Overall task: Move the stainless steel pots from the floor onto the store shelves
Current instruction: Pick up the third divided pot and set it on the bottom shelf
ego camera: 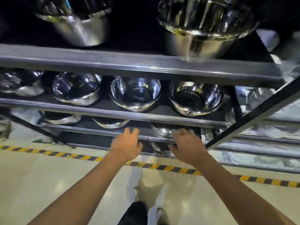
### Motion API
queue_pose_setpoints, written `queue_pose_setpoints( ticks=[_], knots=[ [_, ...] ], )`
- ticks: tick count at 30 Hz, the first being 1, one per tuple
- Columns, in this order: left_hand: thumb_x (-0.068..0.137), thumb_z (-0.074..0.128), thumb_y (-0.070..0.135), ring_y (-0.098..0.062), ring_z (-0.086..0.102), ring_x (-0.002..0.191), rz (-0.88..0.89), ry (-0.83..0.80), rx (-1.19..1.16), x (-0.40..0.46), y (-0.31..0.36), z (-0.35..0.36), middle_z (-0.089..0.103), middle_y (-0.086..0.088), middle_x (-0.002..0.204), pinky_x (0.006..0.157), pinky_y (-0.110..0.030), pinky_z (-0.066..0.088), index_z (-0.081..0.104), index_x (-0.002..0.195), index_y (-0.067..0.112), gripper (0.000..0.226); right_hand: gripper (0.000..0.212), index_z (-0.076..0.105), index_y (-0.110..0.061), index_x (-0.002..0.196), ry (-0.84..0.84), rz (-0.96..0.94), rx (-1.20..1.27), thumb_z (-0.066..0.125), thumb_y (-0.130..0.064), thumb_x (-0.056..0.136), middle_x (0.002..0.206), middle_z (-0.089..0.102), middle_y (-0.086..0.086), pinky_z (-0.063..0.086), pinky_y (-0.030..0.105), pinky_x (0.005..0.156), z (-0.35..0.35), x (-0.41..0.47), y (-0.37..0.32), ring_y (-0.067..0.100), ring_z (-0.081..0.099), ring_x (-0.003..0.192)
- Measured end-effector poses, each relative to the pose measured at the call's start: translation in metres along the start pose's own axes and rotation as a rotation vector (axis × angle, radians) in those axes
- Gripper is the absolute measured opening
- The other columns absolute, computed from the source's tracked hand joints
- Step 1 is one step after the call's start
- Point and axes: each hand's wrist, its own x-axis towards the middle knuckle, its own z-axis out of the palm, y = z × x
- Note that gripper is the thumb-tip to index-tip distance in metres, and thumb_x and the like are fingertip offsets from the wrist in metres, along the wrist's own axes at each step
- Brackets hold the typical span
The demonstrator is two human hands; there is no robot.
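Observation:
A dark metal store shelf unit (pixel 113 62) fills the upper view, seen from above. Shiny stainless steel pots stand on its levels: two large ones on top (pixel 199 28), several on the second level (pixel 135 93), more below (pixel 112 123). One pot (pixel 162 129) sits on a low shelf and another (pixel 159 147) beneath it, both between my hands. My left hand (pixel 126 143) hovers at the low shelf's front edge, fingers spread, holding nothing. My right hand (pixel 186 143) is beside it, fingers apart, close to the low pots but not gripping them.
A yellow-and-black striped tape line (pixel 162 167) runs across the pale floor (pixel 48 184) in front of the shelves. My dark shoe (pixel 136 211) shows at the bottom. More shelving with wrapped goods (pixel 267 130) stands to the right.

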Motion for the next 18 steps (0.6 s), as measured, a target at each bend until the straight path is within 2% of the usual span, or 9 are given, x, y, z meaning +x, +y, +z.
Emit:
queue_pose_setpoints(
  ticks=[2,5,9,12,18],
  knots=[
    [0.094,0.047,0.042,-0.039,0.057,0.11,-0.052,0.048,0.006,-0.031,-0.008,-0.022,0.048,-0.011,0.126,0.083,-0.046,0.048,0.044,0.124,0.018,0.039,0.049,0.047,-0.023,0.135,0.066,-0.088,-0.076,0.046,-0.048,0.093,0.122,0.055,0.007,0.048,0.044,0.088,-0.025,-0.008,-0.018,0.031,0.05,0.108],
    [0.093,0.047,0.046,-0.038,0.055,0.112,-0.137,0.134,0.009,-0.08,-0.028,-0.049,0.049,-0.011,0.126,0.085,-0.046,0.046,0.046,0.126,0.02,0.042,0.05,0.048,-0.023,0.133,0.075,-0.2,-0.099,0.045,-0.055,0.094,0.125,0.055,0.007,0.045,0.046,0.092,-0.063,-0.016,-0.054,0.033,0.048,0.114],
    [0.093,0.044,0.05,-0.036,0.054,0.112,-0.314,0.24,0.034,-0.156,-0.075,-0.07,0.049,-0.01,0.127,0.086,-0.047,0.045,0.043,0.13,0.021,0.047,0.053,0.053,-0.021,0.124,0.185,-0.413,-0.185,0.043,-0.061,0.092,0.116,0.059,0.007,0.05,0.045,0.081,-0.097,-0.024,-0.119,0.034,0.053,0.105],
    [0.093,0.042,0.049,-0.038,0.054,0.113,-0.491,0.32,0.009,-0.222,-0.12,-0.07,0.051,-0.01,0.127,0.09,-0.047,0.043,0.045,0.129,0.021,0.045,0.053,0.054,-0.022,0.127,0.194,-0.578,-0.173,0.042,-0.06,0.092,0.121,0.059,0.005,0.048,0.044,0.088,-0.109,-0.037,-0.186,0.034,0.053,0.11],
    [0.093,0.04,0.048,-0.038,0.055,0.11,-0.823,0.397,-0.035,-0.381,-0.205,-0.037,0.053,-0.012,0.125,0.087,-0.046,0.043,0.045,0.131,0.021,0.047,0.052,0.051,-0.02,0.126,0.19,-0.924,-0.227,0.042,-0.059,0.093,0.123,0.057,0.01,0.048,0.046,0.087,-0.093,-0.1,-0.35,0.038,0.051,0.113]
  ],
)
